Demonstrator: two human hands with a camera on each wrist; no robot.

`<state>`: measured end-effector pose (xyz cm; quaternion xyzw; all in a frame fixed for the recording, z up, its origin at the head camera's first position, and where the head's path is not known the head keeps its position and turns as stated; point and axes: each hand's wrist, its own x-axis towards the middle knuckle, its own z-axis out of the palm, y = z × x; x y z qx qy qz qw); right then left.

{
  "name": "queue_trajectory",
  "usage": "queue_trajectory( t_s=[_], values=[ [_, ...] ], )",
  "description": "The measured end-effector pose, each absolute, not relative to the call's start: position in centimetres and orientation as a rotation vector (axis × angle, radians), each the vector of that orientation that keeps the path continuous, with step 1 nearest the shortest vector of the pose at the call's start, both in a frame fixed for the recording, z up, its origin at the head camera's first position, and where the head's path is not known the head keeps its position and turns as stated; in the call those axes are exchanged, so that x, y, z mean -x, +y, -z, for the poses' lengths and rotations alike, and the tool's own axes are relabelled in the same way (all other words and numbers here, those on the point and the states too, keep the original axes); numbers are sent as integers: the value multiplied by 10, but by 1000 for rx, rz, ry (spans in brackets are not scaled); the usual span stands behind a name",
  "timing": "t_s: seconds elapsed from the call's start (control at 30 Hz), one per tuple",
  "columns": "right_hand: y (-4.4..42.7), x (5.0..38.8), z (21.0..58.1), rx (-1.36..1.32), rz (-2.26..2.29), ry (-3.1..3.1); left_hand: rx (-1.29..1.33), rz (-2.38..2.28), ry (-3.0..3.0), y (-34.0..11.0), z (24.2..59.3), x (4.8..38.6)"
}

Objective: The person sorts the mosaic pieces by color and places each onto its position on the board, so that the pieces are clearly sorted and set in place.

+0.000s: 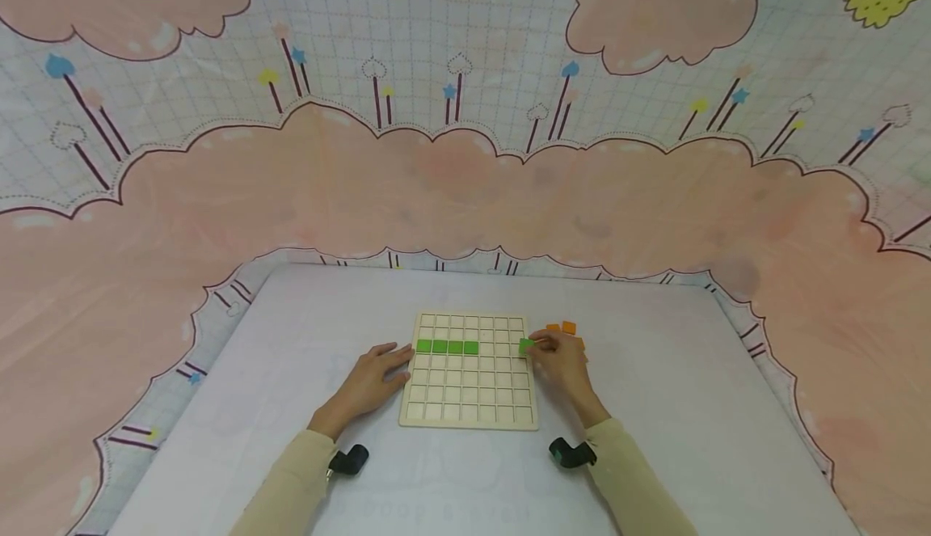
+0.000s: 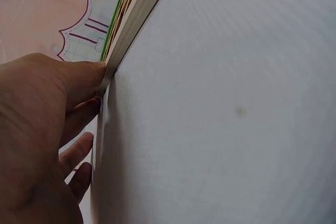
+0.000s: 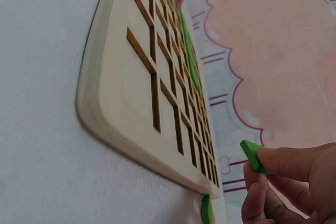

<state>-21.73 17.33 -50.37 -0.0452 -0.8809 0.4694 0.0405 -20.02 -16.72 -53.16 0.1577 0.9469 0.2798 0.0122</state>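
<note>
A pale wooden grid board (image 1: pixel 465 420) lies on the white table, with several green square tiles (image 1: pixel 440 347) side by side in one row, starting at its left column. My left hand (image 1: pixel 372 381) rests against the board's left edge, its fingertips touching the rim; the left wrist view shows the thumb (image 2: pixel 86 74) at that edge too. Between thumb and fingers, my right hand (image 1: pixel 560 362) pinches a green tile (image 3: pixel 251 155) over the board's right border. Another green piece (image 3: pixel 207 211) shows beside the board's edge in the right wrist view.
Several orange tiles (image 1: pixel 569 327) lie right of the board, partly hidden behind my right hand. The white tabletop (image 1: pixel 364 301) reaches back to a cloth (image 1: pixel 509 196) printed with clouds. Dark wrist cameras (image 1: pixel 351 460) sit at both sleeves.
</note>
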Motion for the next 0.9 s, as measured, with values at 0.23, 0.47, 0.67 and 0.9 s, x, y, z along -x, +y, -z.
queue_trajectory(
  t_s=[0.23, 0.47, 0.67, 0.9],
  values=[
    [160, 219, 505, 145, -1449, -2714, -481, -865, 2946, -168, 531, 200],
    [147, 220, 505, 149, -1486, -2702, -484, -860, 2947, -167, 529, 200],
    [139, 223, 506, 118, -1517, -2706, -473, -879, 2936, -166, 531, 198],
    [133, 231, 508, 7, -1510, -2725, -497, -882, 2945, -168, 530, 199]
  ],
)
